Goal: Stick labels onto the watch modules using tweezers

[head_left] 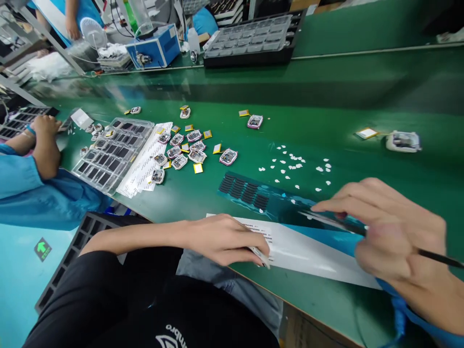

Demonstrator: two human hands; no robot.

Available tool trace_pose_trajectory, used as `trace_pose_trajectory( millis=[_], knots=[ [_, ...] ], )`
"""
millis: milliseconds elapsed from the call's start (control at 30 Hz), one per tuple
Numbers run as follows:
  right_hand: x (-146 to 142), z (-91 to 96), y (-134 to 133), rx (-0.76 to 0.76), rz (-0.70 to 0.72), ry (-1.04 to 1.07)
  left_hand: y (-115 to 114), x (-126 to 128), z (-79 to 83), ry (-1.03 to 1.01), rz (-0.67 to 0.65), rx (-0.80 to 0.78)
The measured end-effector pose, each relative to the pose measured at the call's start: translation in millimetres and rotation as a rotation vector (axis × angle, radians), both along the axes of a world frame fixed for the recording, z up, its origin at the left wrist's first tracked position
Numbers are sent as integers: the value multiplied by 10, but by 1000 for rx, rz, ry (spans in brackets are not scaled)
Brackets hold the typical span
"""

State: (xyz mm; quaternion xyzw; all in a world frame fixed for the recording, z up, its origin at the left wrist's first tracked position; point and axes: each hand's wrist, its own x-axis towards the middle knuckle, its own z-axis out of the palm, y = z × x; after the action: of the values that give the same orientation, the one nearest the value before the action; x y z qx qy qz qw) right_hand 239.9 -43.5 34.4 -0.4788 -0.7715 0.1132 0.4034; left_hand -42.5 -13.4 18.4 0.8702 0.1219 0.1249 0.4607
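My left hand (226,239) rests at the near edge of the green bench, fingers curled round a small white part (261,256) on a white paper strip (311,253). My right hand (395,237), blurred by motion, pinches black tweezers (348,224) whose tips lie over a dark blue sheet (275,203) carrying rows of small black pads (246,191). Small white backing bits (295,166) are scattered beyond the sheet.
Several small pink-and-white modules (188,150) with yellow squares lie mid-bench beside a clear tray (112,154). A lone module (403,141) sits far right. A co-worker's arm (43,150) in a blue sleeve rests at left. A black tray (253,41) and blue box (155,48) stand behind.
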Motion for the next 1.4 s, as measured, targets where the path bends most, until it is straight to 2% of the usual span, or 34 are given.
trace_pose_trajectory(
  millis=[167,267,367,500,667,767,967,1100,1267,1400],
  knots=[
    [-85,8,5,-288,6,279,162,-48,-128,21,-66,51],
    [-186,-3,48,-429,-27,354,212,-58,-150,-26,-54,127],
    [-285,-53,72,-561,13,408,199,-78,-180,-38,-19,232],
    [-365,-169,72,-702,56,481,190,-83,-208,-14,-58,289],
    [-302,-235,103,-653,33,460,216,-73,-214,-82,-89,295],
    [-258,-231,115,-617,17,414,214,-82,-208,-56,-86,303],
    [-263,-242,104,-616,-15,393,234,-78,-189,-83,8,186],
    [-259,-261,112,-660,-2,408,239,-65,-204,-106,46,190],
    [-250,-276,106,-705,-4,416,224,-65,-220,-68,75,160],
    [-237,-261,93,-726,-4,416,213,-57,-187,-4,175,77]
  ],
)
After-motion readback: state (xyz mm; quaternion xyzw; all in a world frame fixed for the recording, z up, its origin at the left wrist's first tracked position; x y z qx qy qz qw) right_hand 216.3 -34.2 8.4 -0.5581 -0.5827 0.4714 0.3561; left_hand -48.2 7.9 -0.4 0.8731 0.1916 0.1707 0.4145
